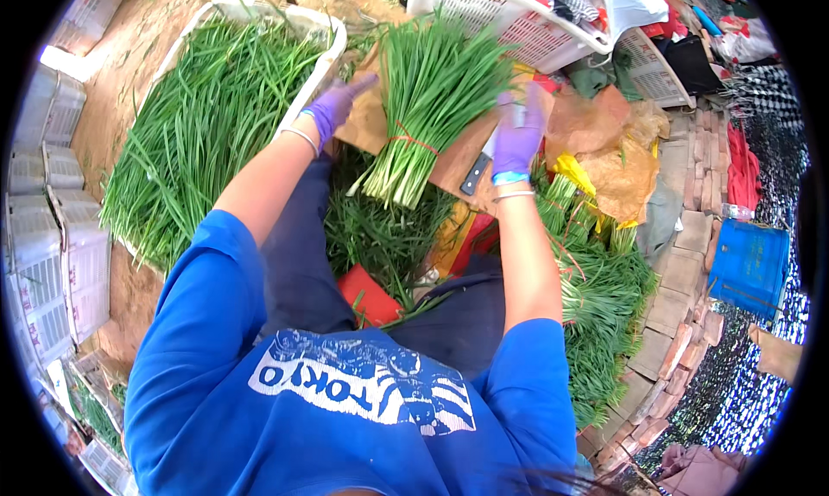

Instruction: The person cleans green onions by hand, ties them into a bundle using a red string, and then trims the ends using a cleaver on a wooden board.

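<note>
A bundle of green chives (436, 90), tied with a red band (413, 142) near its pale cut ends, lies on a brown board (363, 120) in front of me. My left hand (332, 109), in a purple glove, is just left of the bundle, with its fingers stretched toward it. On the other side my right hand (520, 138), also gloved in purple, points away from me beside the leaf tips. It is slightly blurred; its fingers look extended, and a small greyish patch shows on it. Near its wrist lies a dark rectangular panel (475, 175) on the board.
A white crate (338, 43) heaped with loose chives stands at my left. Loose chives (380, 237) lie between my legs, near a red piece (369, 295). More banded bundles (596, 297) lie at my right by a brick edge (665, 323). Ahead is a white basket (492, 17).
</note>
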`<state>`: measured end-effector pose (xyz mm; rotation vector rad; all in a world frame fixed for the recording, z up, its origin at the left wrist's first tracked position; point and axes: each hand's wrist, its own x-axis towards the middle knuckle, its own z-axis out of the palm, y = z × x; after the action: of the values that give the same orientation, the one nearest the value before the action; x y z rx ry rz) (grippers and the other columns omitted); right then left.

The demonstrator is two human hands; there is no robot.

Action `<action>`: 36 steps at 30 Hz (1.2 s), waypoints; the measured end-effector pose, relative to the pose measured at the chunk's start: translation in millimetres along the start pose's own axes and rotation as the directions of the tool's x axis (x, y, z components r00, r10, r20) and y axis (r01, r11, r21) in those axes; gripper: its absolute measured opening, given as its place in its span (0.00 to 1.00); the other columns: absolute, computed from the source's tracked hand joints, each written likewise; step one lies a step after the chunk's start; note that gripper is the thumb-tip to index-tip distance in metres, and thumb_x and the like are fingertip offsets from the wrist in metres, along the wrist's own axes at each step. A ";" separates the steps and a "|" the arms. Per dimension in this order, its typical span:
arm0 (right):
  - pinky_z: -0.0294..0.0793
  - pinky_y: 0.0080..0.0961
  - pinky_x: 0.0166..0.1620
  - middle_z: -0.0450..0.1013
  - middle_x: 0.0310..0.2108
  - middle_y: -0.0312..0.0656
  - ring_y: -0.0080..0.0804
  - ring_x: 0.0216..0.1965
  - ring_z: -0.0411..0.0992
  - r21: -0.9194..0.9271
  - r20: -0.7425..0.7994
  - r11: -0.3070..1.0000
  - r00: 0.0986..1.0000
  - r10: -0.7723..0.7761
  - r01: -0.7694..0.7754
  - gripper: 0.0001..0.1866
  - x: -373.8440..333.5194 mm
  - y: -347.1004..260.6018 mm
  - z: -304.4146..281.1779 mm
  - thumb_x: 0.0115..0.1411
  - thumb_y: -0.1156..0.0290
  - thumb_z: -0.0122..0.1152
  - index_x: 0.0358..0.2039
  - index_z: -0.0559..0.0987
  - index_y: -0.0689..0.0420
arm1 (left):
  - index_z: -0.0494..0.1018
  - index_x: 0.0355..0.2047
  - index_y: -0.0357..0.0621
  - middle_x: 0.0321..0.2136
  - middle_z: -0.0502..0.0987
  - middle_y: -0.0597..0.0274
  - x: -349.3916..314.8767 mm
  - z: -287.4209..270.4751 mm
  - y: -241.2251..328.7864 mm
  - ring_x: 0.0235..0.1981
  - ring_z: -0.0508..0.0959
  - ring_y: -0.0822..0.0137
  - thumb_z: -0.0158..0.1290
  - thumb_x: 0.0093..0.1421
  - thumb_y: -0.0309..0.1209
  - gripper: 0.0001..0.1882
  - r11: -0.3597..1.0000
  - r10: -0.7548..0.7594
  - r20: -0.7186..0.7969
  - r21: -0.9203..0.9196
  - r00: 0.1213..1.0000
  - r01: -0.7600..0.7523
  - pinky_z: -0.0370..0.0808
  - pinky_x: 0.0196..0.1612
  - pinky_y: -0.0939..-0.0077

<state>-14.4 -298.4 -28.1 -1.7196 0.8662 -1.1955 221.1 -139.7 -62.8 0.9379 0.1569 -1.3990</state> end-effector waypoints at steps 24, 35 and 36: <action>0.60 0.37 0.54 0.61 0.50 0.51 0.41 0.53 0.59 0.599 0.624 0.418 0.725 0.290 -0.683 0.25 17.0 -38.2 -24.6 0.55 0.61 0.51 0.52 0.63 0.55 | 0.28 0.59 0.40 0.51 0.56 0.31 -29.8 43.7 -133.8 0.49 0.65 0.45 0.64 0.34 0.48 0.65 0.300 0.468 -0.211 0.951 0.858 0.070 0.65 0.50 0.64; 0.53 0.28 0.57 0.47 0.58 0.59 0.47 0.59 0.48 -0.410 0.315 0.754 0.697 0.645 -0.513 0.60 -105.8 6.2 -8.7 0.36 0.50 0.69 0.59 0.42 0.66 | 0.63 0.46 0.39 0.35 0.71 0.60 -31.3 21.5 -154.2 0.31 0.71 0.68 0.40 0.60 0.36 0.18 0.989 -0.119 -0.027 -0.093 0.992 0.116 0.67 0.32 0.80; 0.53 0.28 0.57 0.47 0.58 0.59 0.47 0.59 0.48 -0.414 0.312 0.754 0.698 0.644 -0.510 0.60 -103.2 -0.2 -5.2 0.36 0.50 0.69 0.59 0.42 0.66 | 0.65 0.41 0.41 0.31 0.70 0.63 -26.5 18.0 -155.1 0.28 0.70 0.71 0.40 0.59 0.34 0.13 0.996 -0.083 0.096 0.048 0.992 0.079 0.65 0.28 0.81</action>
<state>-50.7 -208.7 -64.5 -1.6493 1.2258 -0.2271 71.3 -113.7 -107.1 0.9057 0.0910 -1.5260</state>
